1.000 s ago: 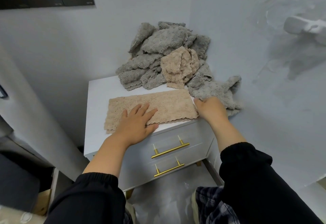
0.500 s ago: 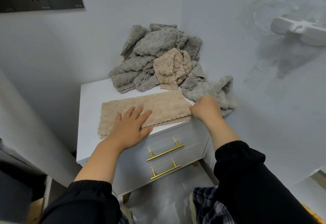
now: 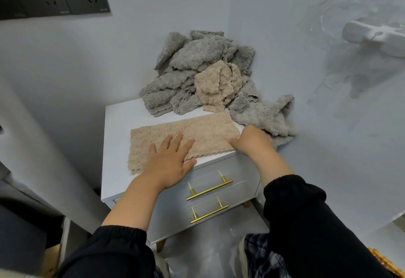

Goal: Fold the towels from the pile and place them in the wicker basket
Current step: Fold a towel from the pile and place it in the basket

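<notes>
Left hand [image 3: 168, 163] lies flat, fingers spread, pressing the beige towel [image 3: 208, 128] on the white nightstand [image 3: 116, 124]. Right hand [image 3: 252, 141] curls round the towel's right end, pinching it. The pile [image 3: 197, 69] sits behind, against the wall corner.

The right hand [image 3: 254, 144] shows only its back and thumb at the right end of the flat beige towel [image 3: 197, 133]; its fingers are hidden, so whether it pinches the cloth cannot be told. The left hand [image 3: 168, 163] covers part of that towel's near edge. The wicker basket [image 3: 388, 263] is only a sliver of woven rim cut off at the near right corner, and the lower towels of the pile [image 3: 197, 58] lie buried under the upper ones.
</notes>
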A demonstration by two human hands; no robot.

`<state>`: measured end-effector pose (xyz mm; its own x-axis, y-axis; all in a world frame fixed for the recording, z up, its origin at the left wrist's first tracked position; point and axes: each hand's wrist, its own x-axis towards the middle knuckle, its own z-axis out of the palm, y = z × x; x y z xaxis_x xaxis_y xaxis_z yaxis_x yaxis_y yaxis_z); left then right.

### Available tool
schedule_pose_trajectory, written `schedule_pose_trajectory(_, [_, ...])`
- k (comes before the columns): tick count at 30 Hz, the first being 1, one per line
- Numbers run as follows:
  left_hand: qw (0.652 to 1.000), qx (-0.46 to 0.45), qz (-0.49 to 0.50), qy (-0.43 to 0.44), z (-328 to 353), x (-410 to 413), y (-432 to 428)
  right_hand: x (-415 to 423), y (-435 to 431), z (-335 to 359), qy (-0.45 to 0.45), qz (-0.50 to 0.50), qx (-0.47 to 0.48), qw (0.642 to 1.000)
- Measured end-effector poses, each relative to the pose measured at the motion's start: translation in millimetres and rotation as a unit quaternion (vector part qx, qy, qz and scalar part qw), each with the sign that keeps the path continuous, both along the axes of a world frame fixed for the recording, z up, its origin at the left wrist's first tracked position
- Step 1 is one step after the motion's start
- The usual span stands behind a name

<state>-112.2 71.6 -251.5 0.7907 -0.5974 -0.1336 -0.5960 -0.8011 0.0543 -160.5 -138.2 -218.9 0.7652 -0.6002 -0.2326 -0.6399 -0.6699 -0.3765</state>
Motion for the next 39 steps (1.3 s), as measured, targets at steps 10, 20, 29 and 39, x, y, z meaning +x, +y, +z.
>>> schedule_pose_trajectory(10, [0.985, -0.171, -0.032, 0.001, 40.9, -27.2, -22.6, -0.8, 4.6, 10.4, -0.367, -0.045, 0.245, 0.896])
schedule_pose_trajectory(20, [0.795, -0.491, 0.177, 0.308, 43.9, -16.5, -14.6, -16.2, 10.7, 27.7, -0.387, 0.104, 0.430, 0.809])
schedule_pose_trajectory(29, [0.691, -0.582, 0.174, 0.391, 52.9, -13.1, -6.6, -19.1, -6.1, 32.0, -0.316, 0.133, 0.380, 0.859])
schedule_pose_trajectory(39, [0.822, -0.490, 0.243, 0.158, 56.0, 4.0, 7.8, 4.9, 5.8, 22.2, -0.302, 0.070, 0.247, 0.918])
